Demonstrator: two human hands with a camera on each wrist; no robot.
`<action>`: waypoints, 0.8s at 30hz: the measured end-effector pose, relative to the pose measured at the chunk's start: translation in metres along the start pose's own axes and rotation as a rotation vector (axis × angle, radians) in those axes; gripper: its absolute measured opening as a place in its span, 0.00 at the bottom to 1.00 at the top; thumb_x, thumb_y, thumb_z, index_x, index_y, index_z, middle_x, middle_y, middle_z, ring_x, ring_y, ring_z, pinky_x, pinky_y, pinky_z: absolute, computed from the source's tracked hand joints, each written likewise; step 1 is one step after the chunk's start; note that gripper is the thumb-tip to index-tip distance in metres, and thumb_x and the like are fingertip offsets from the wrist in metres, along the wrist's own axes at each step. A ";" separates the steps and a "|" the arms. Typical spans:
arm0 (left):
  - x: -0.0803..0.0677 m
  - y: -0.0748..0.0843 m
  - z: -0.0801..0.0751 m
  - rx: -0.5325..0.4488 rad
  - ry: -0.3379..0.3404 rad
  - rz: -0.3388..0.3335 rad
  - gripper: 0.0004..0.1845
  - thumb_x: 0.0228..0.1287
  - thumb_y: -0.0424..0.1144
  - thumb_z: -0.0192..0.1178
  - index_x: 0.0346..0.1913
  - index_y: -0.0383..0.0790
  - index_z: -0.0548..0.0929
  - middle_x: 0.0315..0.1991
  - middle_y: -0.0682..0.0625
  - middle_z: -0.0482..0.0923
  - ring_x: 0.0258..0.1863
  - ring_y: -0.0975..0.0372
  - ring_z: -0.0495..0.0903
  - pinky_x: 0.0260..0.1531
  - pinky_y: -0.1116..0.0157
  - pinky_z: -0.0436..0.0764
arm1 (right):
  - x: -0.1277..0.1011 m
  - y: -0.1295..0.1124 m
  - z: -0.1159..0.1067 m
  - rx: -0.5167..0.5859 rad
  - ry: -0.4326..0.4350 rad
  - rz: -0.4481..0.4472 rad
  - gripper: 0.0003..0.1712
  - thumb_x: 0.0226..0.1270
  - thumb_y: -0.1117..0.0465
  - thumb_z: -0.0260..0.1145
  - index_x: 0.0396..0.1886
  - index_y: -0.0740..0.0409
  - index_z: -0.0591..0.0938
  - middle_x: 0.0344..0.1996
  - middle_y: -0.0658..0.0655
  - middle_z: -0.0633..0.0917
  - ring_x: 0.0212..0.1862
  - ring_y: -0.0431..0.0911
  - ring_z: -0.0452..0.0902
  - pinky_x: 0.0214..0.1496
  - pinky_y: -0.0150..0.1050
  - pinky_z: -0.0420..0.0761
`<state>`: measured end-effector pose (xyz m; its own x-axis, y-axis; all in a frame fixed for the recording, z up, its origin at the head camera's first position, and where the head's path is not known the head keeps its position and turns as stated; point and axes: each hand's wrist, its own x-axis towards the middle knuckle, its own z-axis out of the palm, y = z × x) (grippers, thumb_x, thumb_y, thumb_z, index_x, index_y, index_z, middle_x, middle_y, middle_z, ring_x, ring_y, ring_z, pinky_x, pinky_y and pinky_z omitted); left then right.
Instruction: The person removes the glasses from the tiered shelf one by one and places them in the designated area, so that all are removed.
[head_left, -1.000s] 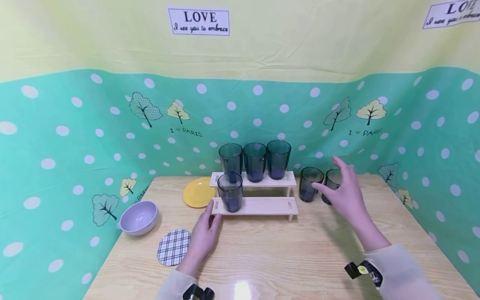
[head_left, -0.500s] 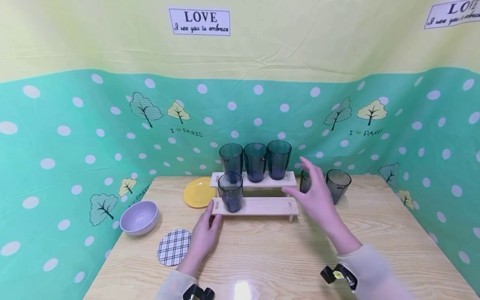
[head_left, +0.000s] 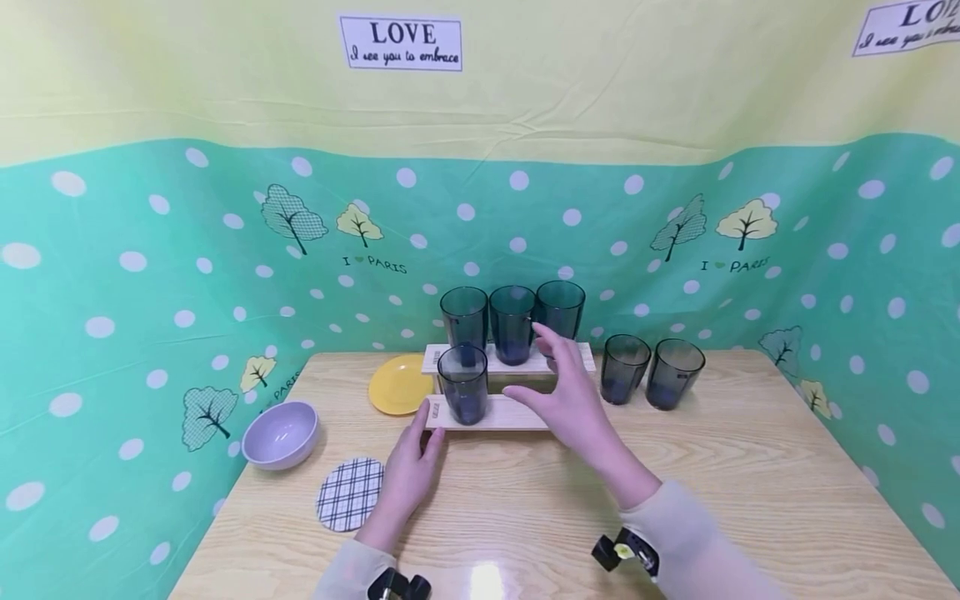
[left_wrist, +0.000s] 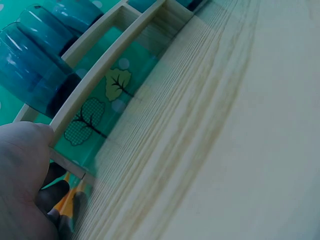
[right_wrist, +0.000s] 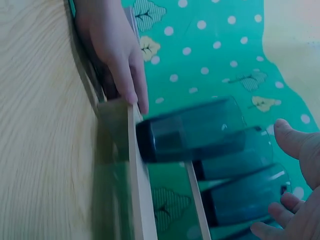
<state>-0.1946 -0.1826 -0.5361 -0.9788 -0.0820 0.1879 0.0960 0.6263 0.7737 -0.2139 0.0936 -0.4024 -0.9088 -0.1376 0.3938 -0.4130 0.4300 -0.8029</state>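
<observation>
Yellow plate point(head_left: 396, 384), bowl point(head_left: 279, 433), coaster point(head_left: 349, 493) sitting left. We're resting left hand point(head_left: 408, 471) on wooden rack point(head_left: 487, 413) edge; right hand point(head_left: 573, 400), fingers spread, holding nothing, hovering beside rack's front cup point(head_left: 462, 383).

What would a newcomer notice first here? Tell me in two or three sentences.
The dark blue-green glasses on the two-step wooden rack at mid-table: three on the top step, one on the lower step, two more on the table to the right. The right hand hovers open over the rack; the left hand touches its lower left corner.
</observation>
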 end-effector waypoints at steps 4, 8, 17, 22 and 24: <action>0.000 -0.001 0.000 0.000 -0.001 0.001 0.36 0.89 0.49 0.57 0.90 0.44 0.59 0.81 0.30 0.66 0.79 0.36 0.68 0.80 0.38 0.65 | 0.002 -0.004 0.016 0.029 -0.019 -0.003 0.59 0.64 0.54 0.88 0.88 0.43 0.64 0.74 0.56 0.71 0.75 0.53 0.72 0.80 0.55 0.74; 0.000 0.000 -0.001 0.003 -0.005 -0.005 0.36 0.89 0.49 0.56 0.90 0.44 0.59 0.82 0.31 0.66 0.79 0.36 0.68 0.80 0.38 0.65 | 0.003 -0.007 0.030 0.041 -0.039 0.010 0.59 0.62 0.54 0.88 0.88 0.41 0.65 0.76 0.55 0.71 0.75 0.54 0.73 0.77 0.54 0.77; 0.001 -0.001 0.000 0.006 -0.001 0.004 0.36 0.89 0.49 0.56 0.89 0.43 0.59 0.82 0.32 0.66 0.79 0.37 0.68 0.79 0.37 0.66 | 0.006 -0.004 0.057 0.053 -0.070 0.005 0.60 0.62 0.53 0.88 0.88 0.44 0.65 0.76 0.58 0.72 0.73 0.56 0.75 0.70 0.58 0.83; 0.001 -0.002 0.000 0.006 -0.003 0.006 0.36 0.89 0.48 0.56 0.90 0.43 0.59 0.82 0.32 0.66 0.79 0.37 0.68 0.79 0.38 0.66 | 0.007 -0.002 0.066 0.059 -0.100 0.041 0.59 0.63 0.51 0.88 0.89 0.38 0.63 0.77 0.57 0.71 0.66 0.56 0.81 0.60 0.52 0.89; 0.000 -0.002 0.000 0.008 -0.003 0.006 0.36 0.89 0.48 0.56 0.90 0.44 0.59 0.82 0.32 0.66 0.79 0.37 0.68 0.79 0.37 0.66 | 0.007 -0.001 0.069 0.044 -0.107 0.049 0.59 0.64 0.49 0.87 0.89 0.37 0.63 0.79 0.57 0.70 0.64 0.57 0.82 0.60 0.54 0.89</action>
<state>-0.1952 -0.1840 -0.5375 -0.9787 -0.0764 0.1904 0.1000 0.6327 0.7679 -0.2243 0.0310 -0.4298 -0.9280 -0.2128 0.3058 -0.3683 0.3996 -0.8395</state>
